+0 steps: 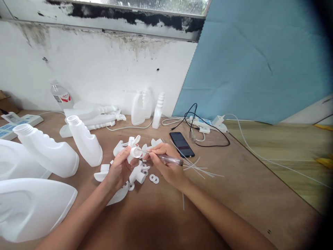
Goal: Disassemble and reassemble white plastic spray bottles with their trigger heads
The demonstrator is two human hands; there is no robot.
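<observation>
In my left hand (121,170) I hold a white trigger spray head (135,152), its round threaded collar turned toward the right. My right hand (168,162) grips a screwdriver (170,159) by its clear handle, and the thin shaft points left into the collar. Whether its tip touches anything inside is hidden. Below my hands lie loose white sprayer parts (139,173), some partly covered by my left hand. Two flat white washers (154,178) overlap on the table just right of them. Thin white tubes (199,168) fan out beside my right hand.
White plastic bottles (85,142) stand and lie along the left, more (138,107) by the wall. A phone (182,144) lies beyond my right hand, near black cable (215,146) and a power strip (208,124). The wooden table (234,194) ends at a diagonal right edge.
</observation>
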